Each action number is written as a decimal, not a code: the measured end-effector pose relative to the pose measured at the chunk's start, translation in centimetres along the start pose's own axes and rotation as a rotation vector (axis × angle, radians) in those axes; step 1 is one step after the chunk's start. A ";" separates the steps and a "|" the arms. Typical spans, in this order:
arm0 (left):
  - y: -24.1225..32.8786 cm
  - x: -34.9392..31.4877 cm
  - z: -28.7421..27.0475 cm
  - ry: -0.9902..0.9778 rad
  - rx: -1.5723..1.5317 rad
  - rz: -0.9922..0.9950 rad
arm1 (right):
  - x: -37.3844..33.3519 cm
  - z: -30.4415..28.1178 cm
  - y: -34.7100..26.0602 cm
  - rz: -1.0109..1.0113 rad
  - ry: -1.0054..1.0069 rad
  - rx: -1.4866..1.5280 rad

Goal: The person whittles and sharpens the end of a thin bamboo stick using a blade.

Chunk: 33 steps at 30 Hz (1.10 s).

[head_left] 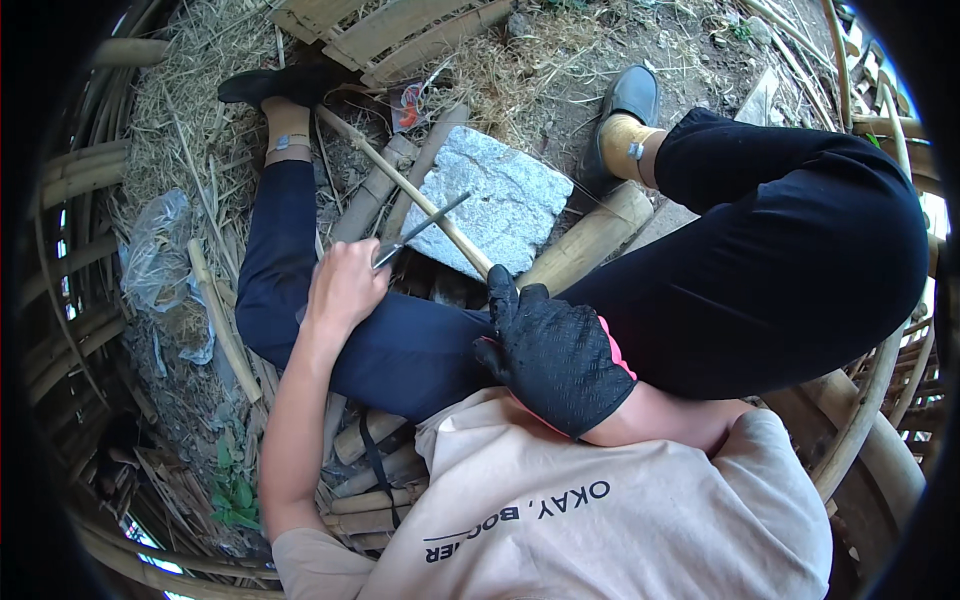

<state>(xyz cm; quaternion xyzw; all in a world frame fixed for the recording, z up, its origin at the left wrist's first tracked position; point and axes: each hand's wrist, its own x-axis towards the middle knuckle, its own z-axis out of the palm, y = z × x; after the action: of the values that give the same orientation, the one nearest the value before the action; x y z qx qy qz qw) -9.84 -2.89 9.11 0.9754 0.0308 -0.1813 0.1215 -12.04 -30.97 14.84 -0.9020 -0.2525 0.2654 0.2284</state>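
My bare left hand (345, 288) is closed around the handle of a knife (408, 240), over my left thigh. Its narrow dark blade points up and to the right, crossing a long thin pale stick (372, 158); whether the two touch I cannot tell. My right hand (560, 358), in a black textured glove with pink at the cuff, grips the stick's near end in front of my lap. From there the stick slants away to the far left, toward my left foot. A rough grey stone slab (510, 195) lies on the ground behind the blade.
Thick bamboo pieces (590, 235) lie around the slab. My legs stretch out on both sides of it. Straw (200, 125) covers the ground, with crumpled clear plastic (160, 250) at the left. Bamboo slats (85, 185) form a fence around me. Wooden boards (400, 35) stand at the far edge.
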 end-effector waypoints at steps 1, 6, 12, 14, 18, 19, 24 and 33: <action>0.1 -0.2 0.0 -0.002 0.013 -0.011 | 0.0 -0.1 -0.1 -0.004 0.000 -0.001; -2.8 2.3 0.3 0.071 0.151 -0.121 | 0.3 -0.4 -0.6 0.015 -0.027 0.034; -6.3 4.9 -0.6 0.081 0.259 -0.169 | 0.2 -0.2 -0.6 0.003 -0.018 0.000; -5.9 3.9 -0.5 0.159 0.190 -0.098 | 0.1 -0.5 -0.6 -0.004 -0.018 0.016; -2.0 1.9 0.1 0.073 0.054 0.067 | 0.0 -0.1 -0.1 -0.003 -0.004 0.014; -1.6 1.6 0.4 0.058 0.070 0.057 | 0.1 -0.2 -0.2 -0.001 -0.004 0.013; -4.4 4.2 1.5 0.138 0.113 -0.047 | 0.1 -0.1 -0.3 -0.013 -0.013 -0.005; -3.5 5.2 -0.8 0.130 0.201 0.003 | -0.1 -0.6 -0.4 -0.013 0.009 0.029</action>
<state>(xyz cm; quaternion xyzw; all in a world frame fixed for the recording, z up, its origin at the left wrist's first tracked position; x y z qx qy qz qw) -5.11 0.81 7.14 0.9924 0.0189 -0.1199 0.0212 -11.90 -30.84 15.52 -0.8980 -0.2536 0.2636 0.2444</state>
